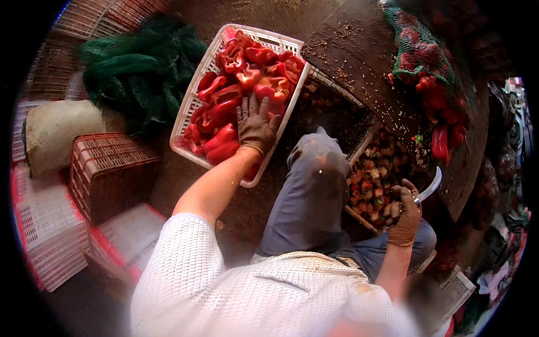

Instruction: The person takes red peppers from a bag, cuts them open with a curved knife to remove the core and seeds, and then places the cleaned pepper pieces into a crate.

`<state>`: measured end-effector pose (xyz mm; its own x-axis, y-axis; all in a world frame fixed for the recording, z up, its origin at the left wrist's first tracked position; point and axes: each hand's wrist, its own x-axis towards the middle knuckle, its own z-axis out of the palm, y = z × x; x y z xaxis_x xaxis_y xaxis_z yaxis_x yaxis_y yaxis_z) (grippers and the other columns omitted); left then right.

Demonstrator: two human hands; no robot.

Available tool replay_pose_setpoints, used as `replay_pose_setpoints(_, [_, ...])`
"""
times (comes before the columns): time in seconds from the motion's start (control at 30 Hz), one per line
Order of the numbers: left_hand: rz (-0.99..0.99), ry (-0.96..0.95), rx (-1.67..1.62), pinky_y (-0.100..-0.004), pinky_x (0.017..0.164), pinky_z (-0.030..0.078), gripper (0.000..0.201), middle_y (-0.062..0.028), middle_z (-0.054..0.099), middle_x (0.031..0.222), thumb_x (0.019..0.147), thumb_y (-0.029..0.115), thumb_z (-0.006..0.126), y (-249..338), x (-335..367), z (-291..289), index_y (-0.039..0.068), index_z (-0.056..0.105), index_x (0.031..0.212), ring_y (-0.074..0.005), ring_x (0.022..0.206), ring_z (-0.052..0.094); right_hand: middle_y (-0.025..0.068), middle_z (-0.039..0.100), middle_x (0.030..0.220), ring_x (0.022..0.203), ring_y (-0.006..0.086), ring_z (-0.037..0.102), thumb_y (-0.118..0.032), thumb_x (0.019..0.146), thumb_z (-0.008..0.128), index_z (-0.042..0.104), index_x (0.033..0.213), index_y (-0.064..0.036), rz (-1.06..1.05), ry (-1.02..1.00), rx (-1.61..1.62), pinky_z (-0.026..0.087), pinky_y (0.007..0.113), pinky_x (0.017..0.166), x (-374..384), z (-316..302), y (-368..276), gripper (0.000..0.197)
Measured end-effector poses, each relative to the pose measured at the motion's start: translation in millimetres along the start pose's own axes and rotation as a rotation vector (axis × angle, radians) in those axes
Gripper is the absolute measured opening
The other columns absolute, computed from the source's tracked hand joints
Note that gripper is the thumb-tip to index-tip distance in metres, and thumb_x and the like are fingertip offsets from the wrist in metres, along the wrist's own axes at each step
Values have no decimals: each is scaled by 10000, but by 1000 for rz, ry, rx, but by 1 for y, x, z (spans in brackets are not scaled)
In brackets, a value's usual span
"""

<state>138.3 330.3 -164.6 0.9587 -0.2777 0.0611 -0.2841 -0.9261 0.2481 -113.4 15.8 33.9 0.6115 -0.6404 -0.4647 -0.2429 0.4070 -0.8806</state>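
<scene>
My left hand (pixel 257 124), in a brown glove, rests on cut red bell peppers (pixel 224 109), its fingers spread and flat. These peppers, many opened up with pale insides showing, fill a white plastic crate (pixel 182 121). Over my bent leg at the right, my right hand (pixel 404 213), gloved too, is closed around the handle of a small curved knife (pixel 431 186). Its bright blade points up and away from me; most of the handle is hidden by the fingers. Beyond that hand, a crate of pepper cores and stems (pixel 373 174) stands low beside my knee.
A round dark tabletop (pixel 359 62) scattered with seeds carries whole red peppers (pixel 441 137) spilling from a green mesh bag (pixel 418 42). Dark green netting (pixel 149 67) lies at far left, near a rolled sack (pixel 62 135), a reddish-brown crate (pixel 112 174) and stacked white crates (pixel 50 236).
</scene>
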Motion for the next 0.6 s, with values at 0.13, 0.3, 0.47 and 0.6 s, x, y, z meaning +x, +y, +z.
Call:
replay_pose_setpoints(0.13, [45,70,-55,-592,1246,135,681,-285,264,1643,956,524,549,-6,5,18,131,486,1508,-477,1519,235,134,709,1010,454,114,486,-196,988,683,553,1295,24,70,3,-27,474,297,433,25,46,-7,399])
replay_pose_setpoints(0.3, [78,44,-37,-582,1256,88,722,-286,205,1664,954,548,539,-11,15,38,159,436,1553,-468,1536,195,143,725,985,459,89,484,-150,989,668,611,1244,15,-80,-133,43,450,289,435,44,98,-40,309])
replay_pose_setpoints(0.47, [66,12,-51,-576,1258,79,742,-292,197,1665,949,543,567,-10,16,28,177,412,1575,-466,1539,193,134,733,964,440,87,472,-141,985,661,627,1235,11,-121,-185,25,430,273,427,34,95,-51,295])
replay_pose_setpoints(0.6, [64,34,-104,-577,1254,101,695,-262,246,1661,970,529,566,-24,11,11,167,454,1553,-461,1532,222,129,731,970,436,91,464,-153,969,671,616,1246,8,-60,-95,-61,433,273,431,10,49,-20,325])
